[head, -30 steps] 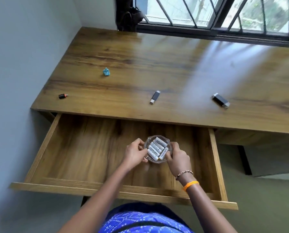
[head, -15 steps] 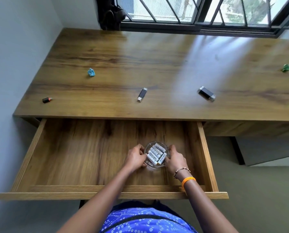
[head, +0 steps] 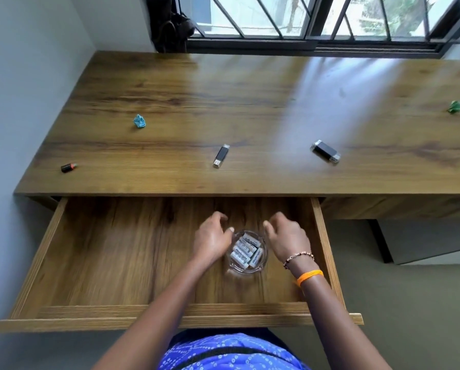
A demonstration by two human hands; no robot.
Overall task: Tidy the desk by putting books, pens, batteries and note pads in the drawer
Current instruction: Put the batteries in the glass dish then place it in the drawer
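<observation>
A small clear glass dish holding several white batteries stands on the floor of the open wooden drawer, right of its middle. My left hand hovers just left of the dish, fingers loosely curled, holding nothing. On the other side my right hand is likewise off the dish, relaxed and empty. Both hands are slightly blurred.
On the desk top lie a blue crumpled paper, a small black and red item, a black USB stick, a second black USB stick and a green crumpled paper. A wall runs along the left; a window is behind.
Both hands have let go of the glass dish of batteries, which now stands on the drawer floor. The hands have lifted away toward the desk.
</observation>
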